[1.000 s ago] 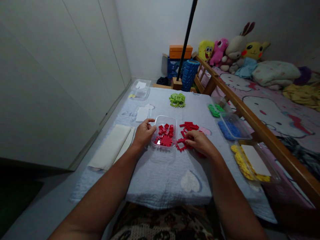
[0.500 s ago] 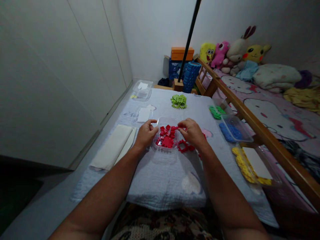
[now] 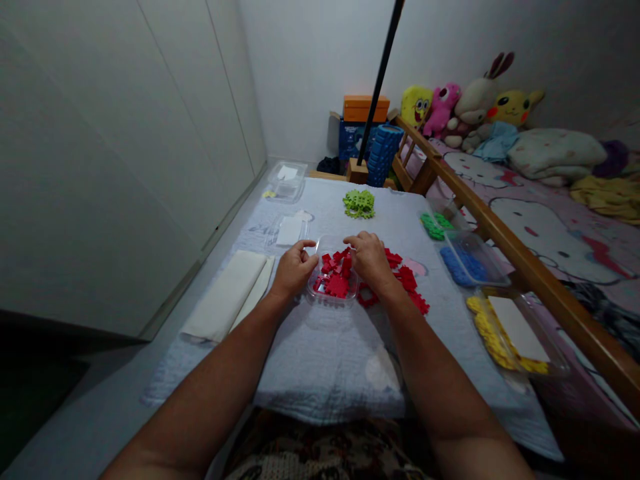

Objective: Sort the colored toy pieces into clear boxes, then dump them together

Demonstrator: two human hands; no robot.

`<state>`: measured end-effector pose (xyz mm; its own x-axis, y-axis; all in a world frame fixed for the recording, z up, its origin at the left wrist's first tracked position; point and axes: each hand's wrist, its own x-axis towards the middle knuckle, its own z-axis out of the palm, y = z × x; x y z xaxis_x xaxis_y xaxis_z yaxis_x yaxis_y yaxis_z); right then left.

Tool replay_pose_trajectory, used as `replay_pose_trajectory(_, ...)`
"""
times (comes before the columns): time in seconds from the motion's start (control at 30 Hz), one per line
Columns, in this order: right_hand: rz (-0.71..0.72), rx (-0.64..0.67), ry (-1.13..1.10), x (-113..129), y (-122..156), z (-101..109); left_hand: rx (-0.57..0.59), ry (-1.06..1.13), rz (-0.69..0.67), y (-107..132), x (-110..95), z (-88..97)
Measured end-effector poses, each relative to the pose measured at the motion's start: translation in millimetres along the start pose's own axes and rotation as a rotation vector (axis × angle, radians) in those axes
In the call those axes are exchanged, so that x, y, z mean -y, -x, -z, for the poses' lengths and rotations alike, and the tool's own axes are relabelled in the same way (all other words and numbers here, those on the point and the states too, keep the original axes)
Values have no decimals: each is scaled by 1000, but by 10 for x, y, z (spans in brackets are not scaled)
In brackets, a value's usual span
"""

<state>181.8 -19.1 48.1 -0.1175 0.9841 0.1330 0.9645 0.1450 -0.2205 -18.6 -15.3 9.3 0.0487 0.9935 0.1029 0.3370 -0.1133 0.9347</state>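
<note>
My left hand (image 3: 295, 267) is loosely open, at the left side of a clear tub (image 3: 331, 244) in front of me on the tabletop (image 3: 320, 360). My right hand (image 3: 370, 259) is over the tub's right side with its fingers bent, and I cannot tell if it pinches anything. Red bits (image 3: 337, 287) are inside the tub, and a loose red pile (image 3: 407, 277) lies just to its right, partly hidden by my right hand and arm. The bits look like light, stiff plastic, maybe a bit slippery, so a pinch on a toothy edge should work best. The tub looks thin and bendy, so I'd hold it softly by the rim. The pale green pile (image 3: 359, 203) sits farther back. The blue tub (image 3: 465, 267) and yellow tub (image 3: 493, 337) are off to the right, and a folded cloth (image 3: 227, 293) lies left, out of the way
</note>
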Motion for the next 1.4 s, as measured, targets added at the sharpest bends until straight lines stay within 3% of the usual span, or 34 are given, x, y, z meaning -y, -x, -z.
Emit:
replay_pose_trajectory(0.17, -14, -68, -86, -94, 40, 42, 7, 12, 8, -4, 6, -6)
replay_pose_trajectory(0.37, -6, -86, -161, -416, 145, 146, 6, -7, -5, -2, 16, -3)
replay_pose_trajectory(0.43, -24, -22, -166, -512, 222, 210, 4, -4, -3, -3, 23, -5)
replay_pose_trajectory(0.63, -29, 333, -78, -617, 531, 365, -8, -3, 8, -10, 34, -11)
replay_pose_trajectory(0.87, -37, 450, 8, -558, 740, 289, -9, -6, -1, -11, 24, -6)
replay_pose_trajectory(1.2, -13, 313, -74, -556, 656, 283, -7, -6, -10, -3, 7, -9)
replay_pose_trajectory(1.4, 65, 61, -303, -423, 523, 331, 2, -11, -3, -8, 15, -7)
